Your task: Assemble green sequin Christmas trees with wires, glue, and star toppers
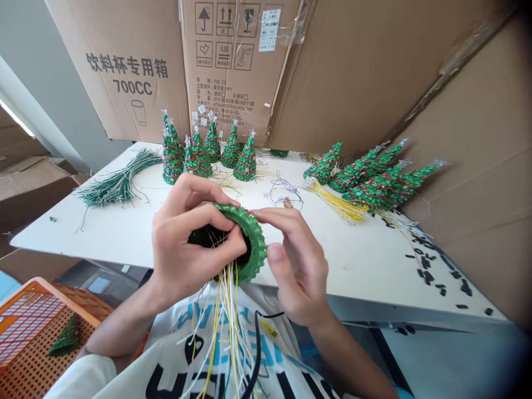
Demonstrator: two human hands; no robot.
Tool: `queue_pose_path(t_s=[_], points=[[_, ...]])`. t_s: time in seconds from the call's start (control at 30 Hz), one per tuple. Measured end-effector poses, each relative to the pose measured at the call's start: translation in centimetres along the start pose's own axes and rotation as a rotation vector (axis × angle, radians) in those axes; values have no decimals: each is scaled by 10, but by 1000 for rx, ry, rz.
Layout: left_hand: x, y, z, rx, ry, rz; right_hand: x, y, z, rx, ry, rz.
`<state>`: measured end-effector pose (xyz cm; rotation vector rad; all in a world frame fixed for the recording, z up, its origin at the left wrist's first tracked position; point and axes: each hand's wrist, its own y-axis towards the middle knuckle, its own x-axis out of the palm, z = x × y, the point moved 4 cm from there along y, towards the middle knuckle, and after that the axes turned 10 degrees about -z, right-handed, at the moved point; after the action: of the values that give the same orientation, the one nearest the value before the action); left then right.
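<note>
In my view, the left hand (191,238) reached fingers into the open base of a hollow green tree (255,244) at the desk's (353,271) near edge; I couldn't tell what they pinched. The right hand's (301,263) fingers held its rim. White and yellow wires (228,310) hung below.

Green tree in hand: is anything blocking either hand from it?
Nothing visible does: the left hand reaches into the green tree; the right hand touches its outside. Yellow and white wires hang below, blocking neither.
</note>
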<state>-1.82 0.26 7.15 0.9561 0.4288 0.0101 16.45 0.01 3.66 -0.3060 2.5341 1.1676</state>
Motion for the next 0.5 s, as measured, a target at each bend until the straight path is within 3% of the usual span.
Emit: queue_pose_path(t_s=[0.13,0.27,0.37,0.5], points=[[6,-5,4,-142,21,36,21,-7,-1,43,38,-10],[13,-9,8,-116,39,2,35,-17,4,82,89,167],[19,-11,8,-100,48,-51,36,-21,13,148,122,286],[18,-8,4,-132,-13,-196,31,-19,22,210,183,322]])
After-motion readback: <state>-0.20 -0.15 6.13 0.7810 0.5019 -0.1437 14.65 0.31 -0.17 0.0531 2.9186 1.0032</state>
